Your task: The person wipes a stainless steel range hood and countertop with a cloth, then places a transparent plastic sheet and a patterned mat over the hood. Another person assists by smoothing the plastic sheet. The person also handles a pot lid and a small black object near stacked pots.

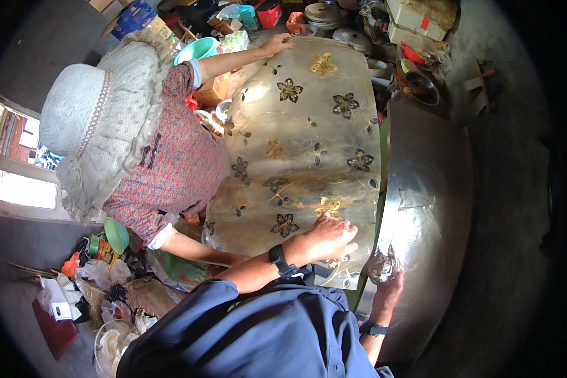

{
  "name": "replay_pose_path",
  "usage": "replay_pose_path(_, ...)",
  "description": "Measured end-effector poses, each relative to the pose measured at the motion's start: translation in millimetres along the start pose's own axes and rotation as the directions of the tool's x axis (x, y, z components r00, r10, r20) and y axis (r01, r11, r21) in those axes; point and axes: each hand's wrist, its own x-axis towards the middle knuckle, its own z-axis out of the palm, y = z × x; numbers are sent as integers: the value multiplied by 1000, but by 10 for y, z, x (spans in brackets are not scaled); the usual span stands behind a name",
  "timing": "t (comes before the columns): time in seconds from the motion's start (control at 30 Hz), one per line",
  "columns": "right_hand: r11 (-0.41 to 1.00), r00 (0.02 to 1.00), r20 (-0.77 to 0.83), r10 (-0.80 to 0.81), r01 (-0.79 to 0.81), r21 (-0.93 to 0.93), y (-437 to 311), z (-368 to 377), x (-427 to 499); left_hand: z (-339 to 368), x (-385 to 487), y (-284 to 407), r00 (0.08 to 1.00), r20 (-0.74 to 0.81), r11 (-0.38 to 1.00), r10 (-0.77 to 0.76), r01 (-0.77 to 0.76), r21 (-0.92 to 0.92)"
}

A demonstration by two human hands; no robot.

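Observation:
A translucent tablecloth with black and gold flowers spreads in front of me. Over its near part is my left hand, fingers curled, beside a gold flower; whether it pinches anything does not show. My right hand grips a crumpled, shiny wad, perhaps plastic film, at the near right corner of the cloth. Across from it, on the left, a person in a wide-brimmed hat holds the cloth's far edge with one hand; that person's other hand is hidden behind my left forearm.
A dark, glossy tabletop or panel lies along the cloth's right side, with a green strip between. Boxes, basins and lidded pots crowd the far side. Bags and a round wire-guarded fan are at the lower left.

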Motion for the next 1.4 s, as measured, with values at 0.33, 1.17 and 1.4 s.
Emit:
replay_pose_path(0.33,999,997,-63,48,-47,26,-157,42,-13,31,120,-135,999,52,1000,-9,9,-9)
replay_pose_path(1.17,916,915,-399,54,114,384,451,470,-2152,-518,-1141,-304,949,-27,924,313,-311,-223)
replay_pose_path(1.4,896,796,-604,33,245,371,1362,1085,-3460,-771,-1973,-558,962,124,880,243,-165,-445)
